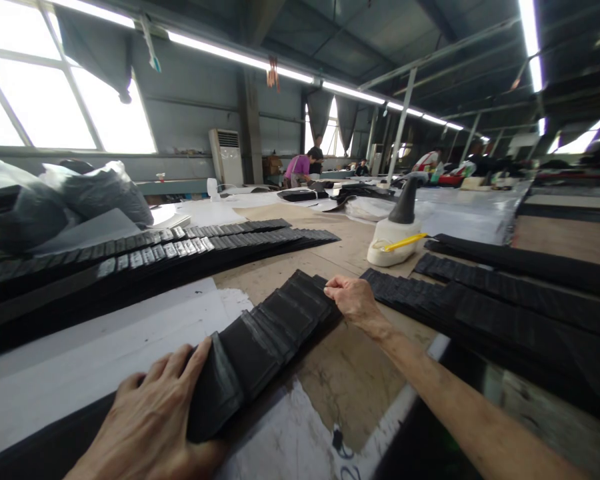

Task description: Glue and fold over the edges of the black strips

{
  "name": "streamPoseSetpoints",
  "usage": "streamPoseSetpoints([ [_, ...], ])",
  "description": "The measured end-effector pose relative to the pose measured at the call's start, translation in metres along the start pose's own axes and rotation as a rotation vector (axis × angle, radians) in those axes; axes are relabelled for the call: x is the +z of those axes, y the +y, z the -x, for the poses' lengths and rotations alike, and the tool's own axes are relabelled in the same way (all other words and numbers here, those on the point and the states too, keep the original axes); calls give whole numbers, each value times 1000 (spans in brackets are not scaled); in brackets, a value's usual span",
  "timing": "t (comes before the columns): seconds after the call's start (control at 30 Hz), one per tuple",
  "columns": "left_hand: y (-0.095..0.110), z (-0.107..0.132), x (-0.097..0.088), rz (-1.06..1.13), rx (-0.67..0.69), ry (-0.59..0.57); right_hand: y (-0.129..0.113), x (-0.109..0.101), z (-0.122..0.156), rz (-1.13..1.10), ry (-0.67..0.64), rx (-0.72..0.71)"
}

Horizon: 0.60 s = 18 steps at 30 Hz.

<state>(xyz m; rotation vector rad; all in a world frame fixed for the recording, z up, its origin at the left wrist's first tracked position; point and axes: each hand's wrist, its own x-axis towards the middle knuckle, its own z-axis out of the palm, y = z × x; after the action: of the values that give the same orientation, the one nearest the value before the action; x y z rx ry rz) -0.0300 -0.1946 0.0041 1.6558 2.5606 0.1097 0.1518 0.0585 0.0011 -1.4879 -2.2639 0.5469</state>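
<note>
A row of overlapping flat black pieces (260, 340), material unclear, fans out before me, with greyish bands along their edges. My left hand (150, 413) spans the near end of the row, fingers along the far side and thumb by the near side, holding it. At the far end, my right hand (353, 298) is closed in a pinch at the edge of the last pieces. Its fingertips partly hide what they grip. Beyond the right hand stands a whitish plastic container (393, 241) with a dark cone top and a yellow-handled tool across it.
More overlapped black rows lie on the left (155, 257) and right (480, 300). White sheets (130, 353) cover part of the tan table. Plastic bags (95, 193) sit at the back left. Several people (300, 167) are farther off.
</note>
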Motion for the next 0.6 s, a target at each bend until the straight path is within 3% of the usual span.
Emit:
streamPoseSetpoints([
  [0.27,24,-23,-6,-26,37,12,9,3,-23,241,19,36],
  [0.47,22,-31,-3,-17,83,19,8,0,-30,319,-47,-98],
  [0.6,21,-31,-2,-18,83,8,7,2,-40,359,-105,-30],
])
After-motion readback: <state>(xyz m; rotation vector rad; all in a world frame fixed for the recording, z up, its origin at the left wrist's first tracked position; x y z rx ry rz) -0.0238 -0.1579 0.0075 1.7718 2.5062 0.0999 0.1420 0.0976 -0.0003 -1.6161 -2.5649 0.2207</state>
